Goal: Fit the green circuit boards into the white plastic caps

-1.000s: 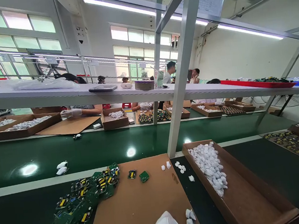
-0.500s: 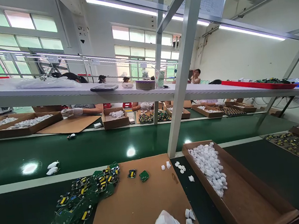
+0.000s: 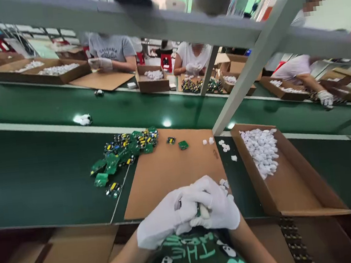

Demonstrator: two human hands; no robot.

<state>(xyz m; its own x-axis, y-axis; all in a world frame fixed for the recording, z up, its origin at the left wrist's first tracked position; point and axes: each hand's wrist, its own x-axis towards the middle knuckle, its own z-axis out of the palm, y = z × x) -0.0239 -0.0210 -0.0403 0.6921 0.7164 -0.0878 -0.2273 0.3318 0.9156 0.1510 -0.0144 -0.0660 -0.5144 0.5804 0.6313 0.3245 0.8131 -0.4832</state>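
Observation:
My left hand [image 3: 167, 216] and my right hand [image 3: 219, 206], both in white gloves, meet in front of my chest at the near edge of the cardboard sheet [image 3: 179, 168]. Their fingers are closed around a small green circuit board [image 3: 198, 209], mostly covered by the gloves. A rounded white piece [image 3: 204, 212] shows beside it between the fingers; whether it is joined to the board I cannot tell. Close to my right hand lie several small white parts [image 3: 224, 184]. Farther up the sheet are two loose boards, one yellow-and-black side up [image 3: 170, 140], the other green [image 3: 183, 145].
Left of the sheet lies a pile of circuit boards [image 3: 123, 151]. A cardboard tray [image 3: 306, 180] on the right holds white parts [image 3: 262, 151]. Beyond runs a green belt [image 3: 129, 107], crossed by a slanted metal post [image 3: 242, 86]. Co-workers sit on the far side.
The view has tilted down. Both gloved hands and forearms now show, where earlier only part of a white glove appeared at the bottom edge.

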